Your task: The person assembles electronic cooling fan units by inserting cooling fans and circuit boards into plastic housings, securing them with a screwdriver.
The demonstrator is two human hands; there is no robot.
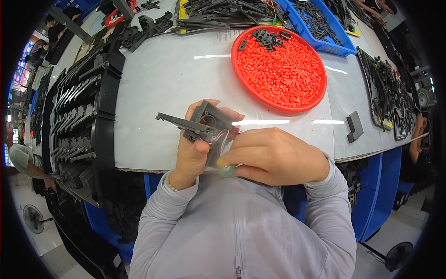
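My left hand (191, 156) is wrapped round a dark grey moulded plastic housing (211, 117), held above the front edge of the table. A long narrow arm of the housing sticks out to the left. Close against its right side, my right hand (274, 156) is closed, thumb and fingers pinching a small round green-and-yellow piece (226, 168), blurred by motion. Thin reddish wires (232, 134) show between the two hands. Where the wires end is hidden by the fingers.
A red round tray (320, 95) full of small red pieces stands beyond my hands, dark clips on top. Behind it is a blue bin (346, 49). A black rack (104, 102) of grey parts stands left. One grey part (355, 127) lies right. Other people work nearby.
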